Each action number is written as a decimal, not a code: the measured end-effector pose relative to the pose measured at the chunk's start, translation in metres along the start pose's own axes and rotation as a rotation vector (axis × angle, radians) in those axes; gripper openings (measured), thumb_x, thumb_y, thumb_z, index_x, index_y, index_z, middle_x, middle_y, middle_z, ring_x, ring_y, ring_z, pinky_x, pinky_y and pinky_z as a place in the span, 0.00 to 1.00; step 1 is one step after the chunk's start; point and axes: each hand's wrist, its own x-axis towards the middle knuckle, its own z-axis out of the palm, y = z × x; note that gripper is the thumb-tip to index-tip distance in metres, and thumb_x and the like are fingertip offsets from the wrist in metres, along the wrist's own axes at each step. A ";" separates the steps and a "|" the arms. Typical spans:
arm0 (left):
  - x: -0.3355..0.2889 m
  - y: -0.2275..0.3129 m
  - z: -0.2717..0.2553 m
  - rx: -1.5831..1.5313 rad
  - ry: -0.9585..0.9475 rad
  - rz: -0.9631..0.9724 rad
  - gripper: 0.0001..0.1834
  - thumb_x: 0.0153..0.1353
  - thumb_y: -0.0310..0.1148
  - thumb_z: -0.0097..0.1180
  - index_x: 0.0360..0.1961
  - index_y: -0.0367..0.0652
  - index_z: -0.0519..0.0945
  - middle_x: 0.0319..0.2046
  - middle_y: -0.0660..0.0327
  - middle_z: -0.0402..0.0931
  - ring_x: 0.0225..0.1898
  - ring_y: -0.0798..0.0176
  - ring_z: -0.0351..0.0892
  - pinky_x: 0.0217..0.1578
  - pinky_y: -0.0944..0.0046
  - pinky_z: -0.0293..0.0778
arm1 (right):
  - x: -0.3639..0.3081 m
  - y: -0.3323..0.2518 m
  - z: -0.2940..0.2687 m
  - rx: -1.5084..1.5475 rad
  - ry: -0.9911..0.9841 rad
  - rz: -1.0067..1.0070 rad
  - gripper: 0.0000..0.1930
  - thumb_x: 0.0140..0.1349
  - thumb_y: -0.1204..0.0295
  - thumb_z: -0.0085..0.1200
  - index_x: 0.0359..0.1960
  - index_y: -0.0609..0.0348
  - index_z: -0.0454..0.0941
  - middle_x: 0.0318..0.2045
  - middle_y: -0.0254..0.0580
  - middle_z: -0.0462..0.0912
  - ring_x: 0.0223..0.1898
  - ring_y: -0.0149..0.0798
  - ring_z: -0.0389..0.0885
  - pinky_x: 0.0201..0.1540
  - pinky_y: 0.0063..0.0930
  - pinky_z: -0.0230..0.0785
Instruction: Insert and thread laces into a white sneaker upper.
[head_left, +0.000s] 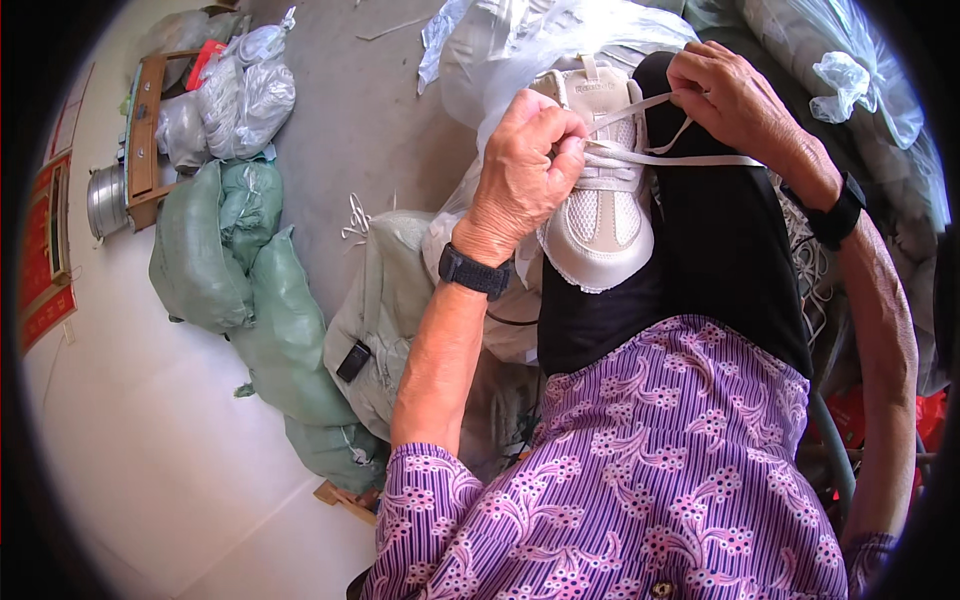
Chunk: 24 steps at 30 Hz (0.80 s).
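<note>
A beige and white sneaker (pixel 598 232) rests on my lap, toe pointing toward me. Flat pale shoelaces (pixel 620 172) cross its mesh tongue. My left hand (pixel 533 160) is closed over the shoe's left side, thumb and index finger pinching the lace near the eyelets. Off to the shoe's right, my right hand (pixel 738 105) pinches another stretch of lace, pulled out between the two hands. One loose length of lace runs rightward across my black trousers (pixel 720 230), below the right hand.
Green woven sacks (pixel 290 320) lean along the wall on the left. Clear plastic bags (pixel 245 95) sit by a wooden cabinet (pixel 147 130) farther back. Beside my left arm is a pale sack (pixel 385 300) with a small black device (pixel 353 362) on it. More plastic-covered bundles (pixel 850 60) lie at the right.
</note>
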 end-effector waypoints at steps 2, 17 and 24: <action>0.002 0.003 0.000 0.029 -0.012 0.026 0.04 0.49 0.22 0.52 0.27 0.39 0.77 0.28 0.59 0.69 0.28 0.63 0.72 0.30 0.66 0.70 | -0.001 -0.003 0.001 0.022 0.005 -0.010 0.05 0.53 0.74 0.52 0.25 0.62 0.70 0.26 0.47 0.74 0.33 0.51 0.74 0.37 0.39 0.67; -0.002 0.009 0.001 -0.205 0.007 -0.216 0.05 0.49 0.19 0.59 0.28 0.38 0.77 0.30 0.66 0.69 0.27 0.75 0.70 0.30 0.74 0.69 | -0.005 -0.005 0.014 0.041 0.058 -0.047 0.08 0.51 0.75 0.56 0.26 0.61 0.69 0.26 0.43 0.70 0.32 0.48 0.70 0.38 0.37 0.65; -0.013 0.004 0.013 -0.038 0.210 -0.082 0.06 0.50 0.21 0.60 0.30 0.40 0.77 0.31 0.63 0.69 0.24 0.71 0.71 0.26 0.70 0.70 | -0.007 -0.008 0.012 -0.033 0.070 -0.011 0.05 0.54 0.71 0.53 0.27 0.59 0.72 0.28 0.41 0.76 0.34 0.46 0.73 0.37 0.38 0.67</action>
